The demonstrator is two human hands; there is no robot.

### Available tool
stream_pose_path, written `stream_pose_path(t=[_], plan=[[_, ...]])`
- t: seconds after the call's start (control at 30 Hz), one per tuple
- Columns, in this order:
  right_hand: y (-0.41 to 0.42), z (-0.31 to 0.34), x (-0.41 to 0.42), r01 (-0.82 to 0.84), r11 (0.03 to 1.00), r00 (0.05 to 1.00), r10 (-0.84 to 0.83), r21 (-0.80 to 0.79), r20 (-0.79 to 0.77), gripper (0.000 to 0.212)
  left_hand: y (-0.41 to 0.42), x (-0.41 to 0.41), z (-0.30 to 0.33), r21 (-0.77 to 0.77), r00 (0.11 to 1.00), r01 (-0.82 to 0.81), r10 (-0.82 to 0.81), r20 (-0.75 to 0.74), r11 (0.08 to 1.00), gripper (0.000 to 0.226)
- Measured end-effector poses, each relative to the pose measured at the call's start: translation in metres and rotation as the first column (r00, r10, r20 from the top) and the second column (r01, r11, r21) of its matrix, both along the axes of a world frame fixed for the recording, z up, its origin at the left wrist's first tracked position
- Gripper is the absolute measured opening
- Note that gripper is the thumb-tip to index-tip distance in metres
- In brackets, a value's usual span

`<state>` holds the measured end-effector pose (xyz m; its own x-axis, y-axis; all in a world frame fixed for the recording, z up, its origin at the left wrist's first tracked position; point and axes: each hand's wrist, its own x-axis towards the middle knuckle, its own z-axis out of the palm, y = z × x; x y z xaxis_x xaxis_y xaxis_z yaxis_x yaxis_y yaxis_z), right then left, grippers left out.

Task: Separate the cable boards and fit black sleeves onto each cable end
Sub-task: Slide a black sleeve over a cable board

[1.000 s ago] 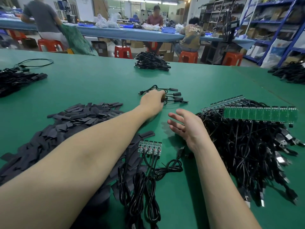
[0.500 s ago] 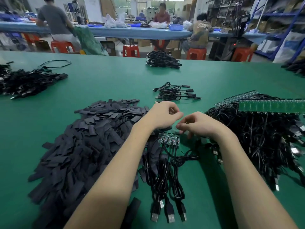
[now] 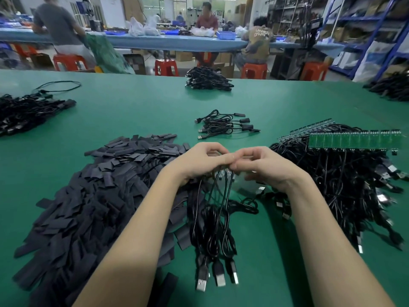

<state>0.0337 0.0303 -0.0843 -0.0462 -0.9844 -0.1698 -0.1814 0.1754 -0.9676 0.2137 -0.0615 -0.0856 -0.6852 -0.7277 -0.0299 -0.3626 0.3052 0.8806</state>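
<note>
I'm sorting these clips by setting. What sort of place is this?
Most likely a cable assembly workshop: a green worktable with heaps of black sleeves and USB cables on green board strips, other workers on red stools, and storage shelving behind.

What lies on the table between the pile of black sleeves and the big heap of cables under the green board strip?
In the head view, both hands holding a small cable set lie between the sleeves and the heap.
</note>
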Motion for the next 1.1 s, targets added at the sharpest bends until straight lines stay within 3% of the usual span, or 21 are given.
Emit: stream_pose_path(t=[0.07,0.13,0.2,0.3,0.4,0.53,0.9,0.97,1.1], plan=[[-0.002,0.002,-0.002,0.072,0.997,0.974,-0.066,-0.021,0.217,0.026,0.000,0.002,-0.001,0.212,0.990,0.045,-0.015,-0.141,0.976,0.029],[-0.005,0.002,-0.004,0.120,0.993,0.927,-0.111,-0.004,0.359,0.034,0.001,-0.003,-0.002,0.435,0.942,0.105,0.051,-0.332,0.894,0.021],[-0.005,0.000,-0.005,0.122,0.992,0.908,-0.121,0.024,0.401,0.034,0.003,-0.008,-0.002,0.511,0.928,0.063,0.139,-0.346,0.857,0.018],[-0.007,-0.003,-0.004,0.108,0.993,0.915,-0.117,0.046,0.387,0.031,0.002,-0.011,-0.004,0.536,0.921,0.018,0.194,-0.338,0.844,0.015],[-0.008,-0.005,-0.002,0.116,0.992,0.898,-0.126,0.048,0.422,0.025,0.001,-0.010,-0.003,0.560,0.904,-0.003,0.241,-0.352,0.828,0.030],[-0.006,-0.004,0.001,0.118,0.992,0.862,-0.129,0.053,0.490,0.023,0.001,-0.010,-0.003,0.577,0.900,0.071,0.197,-0.388,0.814,0.037],[-0.007,-0.005,0.016,0.117,0.989,0.594,-0.141,0.088,0.792,0.008,0.006,-0.006,0.008,0.620,0.820,0.289,0.146,-0.554,0.729,0.014],[-0.002,-0.002,0.010,0.094,0.994,0.625,-0.107,0.061,0.773,0.011,0.003,-0.004,0.009,0.616,0.813,0.258,0.176,-0.554,0.744,0.014],[0.011,0.013,-0.004,-0.019,0.996,0.745,0.075,-0.092,0.663,0.049,-0.006,0.004,0.005,0.545,0.906,0.049,0.193,-0.376,0.837,0.016]])
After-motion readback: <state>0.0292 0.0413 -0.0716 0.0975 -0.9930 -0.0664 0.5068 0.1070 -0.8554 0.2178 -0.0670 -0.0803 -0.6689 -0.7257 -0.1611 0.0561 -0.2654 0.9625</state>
